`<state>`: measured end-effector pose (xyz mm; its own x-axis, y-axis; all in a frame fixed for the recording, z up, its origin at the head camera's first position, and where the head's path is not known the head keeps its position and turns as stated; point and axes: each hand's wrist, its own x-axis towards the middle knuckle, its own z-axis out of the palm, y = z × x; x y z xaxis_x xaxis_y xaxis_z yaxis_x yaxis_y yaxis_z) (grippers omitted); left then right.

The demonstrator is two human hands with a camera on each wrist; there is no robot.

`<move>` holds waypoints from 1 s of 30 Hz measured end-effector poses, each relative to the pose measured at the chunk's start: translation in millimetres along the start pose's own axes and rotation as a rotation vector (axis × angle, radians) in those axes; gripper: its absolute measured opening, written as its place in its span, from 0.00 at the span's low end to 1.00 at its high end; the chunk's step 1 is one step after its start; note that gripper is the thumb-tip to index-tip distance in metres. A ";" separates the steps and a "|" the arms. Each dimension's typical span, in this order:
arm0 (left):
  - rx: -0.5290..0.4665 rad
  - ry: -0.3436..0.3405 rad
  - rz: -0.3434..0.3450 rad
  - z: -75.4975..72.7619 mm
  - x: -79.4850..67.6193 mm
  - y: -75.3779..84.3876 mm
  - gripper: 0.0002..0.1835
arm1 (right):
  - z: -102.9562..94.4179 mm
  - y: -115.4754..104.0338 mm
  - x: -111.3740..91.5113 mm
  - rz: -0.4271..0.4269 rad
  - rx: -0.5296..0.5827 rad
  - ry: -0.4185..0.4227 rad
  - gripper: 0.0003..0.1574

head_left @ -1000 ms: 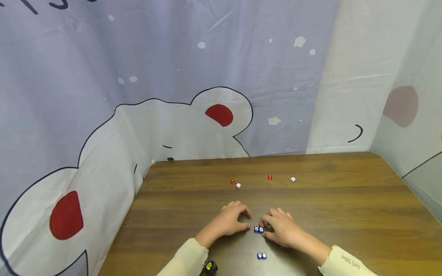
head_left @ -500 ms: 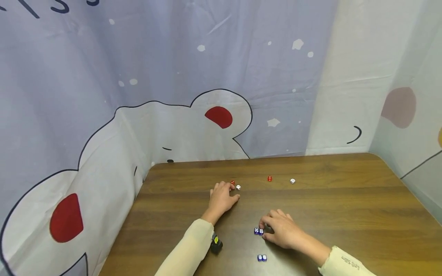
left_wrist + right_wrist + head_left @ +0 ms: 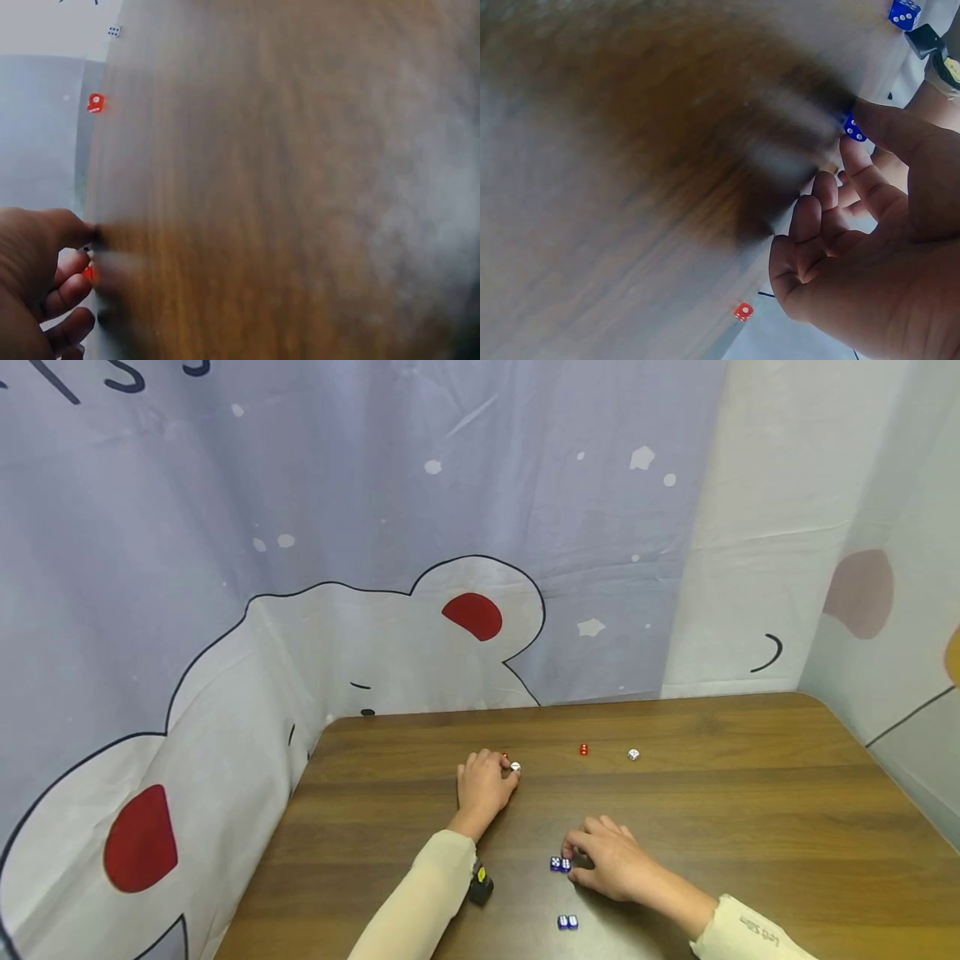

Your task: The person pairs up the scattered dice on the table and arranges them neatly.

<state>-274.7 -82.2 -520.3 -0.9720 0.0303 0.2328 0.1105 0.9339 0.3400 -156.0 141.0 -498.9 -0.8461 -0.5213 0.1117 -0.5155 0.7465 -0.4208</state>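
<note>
My left hand (image 3: 483, 787) reaches to the back of the table, its thumb and index finger pinching a white die (image 3: 515, 767). A red die (image 3: 505, 757) sits right behind those fingertips, mostly hidden in the head view; its red edge (image 3: 89, 273) shows by the fingers in the left wrist view. Nearer the front, my right hand (image 3: 611, 860) pinches a blue die (image 3: 566, 865) between thumb and index finger. Against that die's left side stands another blue die (image 3: 556, 863). In the right wrist view the pinched blue die (image 3: 854, 127) shows white dots.
Two more blue dice (image 3: 567, 922) lie side by side closer to the front of the wooden table (image 3: 712, 810). Farther back are a lone red die (image 3: 583, 749) and a white die (image 3: 633, 754). A printed curtain (image 3: 375, 635) hangs behind the table.
My left hand has left the spot beside the blue dice, moved back and left, and closed its thumb and index finger on the white die. The right hand stays at the blue pair.
</note>
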 end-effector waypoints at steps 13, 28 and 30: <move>0.009 -0.018 0.098 2.2 -7.8 -1.1 0.09 | -1.1 3.6 0.0 0.023 0.007 -0.007 0.14; 0.031 -0.139 0.188 -4.1 -22.5 9.1 0.08 | -16.4 20.2 3.5 0.120 -0.041 -0.014 0.17; 0.034 -0.148 0.211 -4.8 -25.0 9.8 0.08 | -19.2 24.8 4.7 0.137 -0.058 -0.009 0.17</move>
<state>-248.4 -75.5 -518.4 -0.9481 0.2754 0.1588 0.3098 0.9128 0.2663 -175.3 165.0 -491.5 -0.9077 -0.4169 0.0484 -0.4029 0.8332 -0.3786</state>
